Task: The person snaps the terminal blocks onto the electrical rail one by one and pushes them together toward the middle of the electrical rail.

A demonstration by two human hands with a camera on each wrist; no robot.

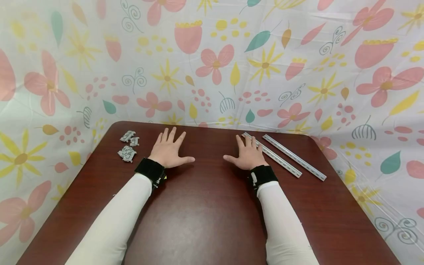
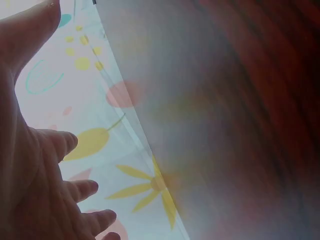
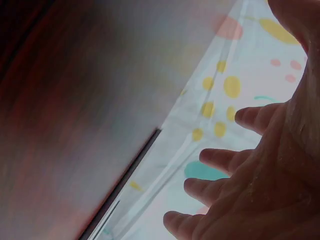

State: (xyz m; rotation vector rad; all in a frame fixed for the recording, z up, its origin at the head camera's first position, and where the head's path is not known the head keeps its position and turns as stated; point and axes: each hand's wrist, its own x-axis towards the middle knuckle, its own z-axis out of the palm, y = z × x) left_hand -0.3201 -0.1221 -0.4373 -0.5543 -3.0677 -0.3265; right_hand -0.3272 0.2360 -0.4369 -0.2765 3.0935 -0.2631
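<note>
Palm down and fingers spread, my left hand (image 1: 169,149) is over the far left part of the table, holding nothing. To its left lie several small grey clip-like pieces (image 1: 127,153), some heaped together; their exact kind is too small to tell. My right hand (image 1: 247,152) also has its fingers spread and holds nothing. Its fingers are nearest a slotted metal rail (image 1: 281,159), whose far part they overlap in the head view; touch cannot be told. A second slotted rail (image 1: 294,157) lies roughly parallel, farther right. Both wrist views show the left palm (image 2: 35,150) and right palm (image 3: 270,175) with nothing in them.
The dark red-brown table (image 1: 185,221) has rounded far corners. A white curtain with printed flowers (image 1: 205,73) hangs close behind its far edge and along both sides. Black bands (image 1: 150,170) circle both wrists.
</note>
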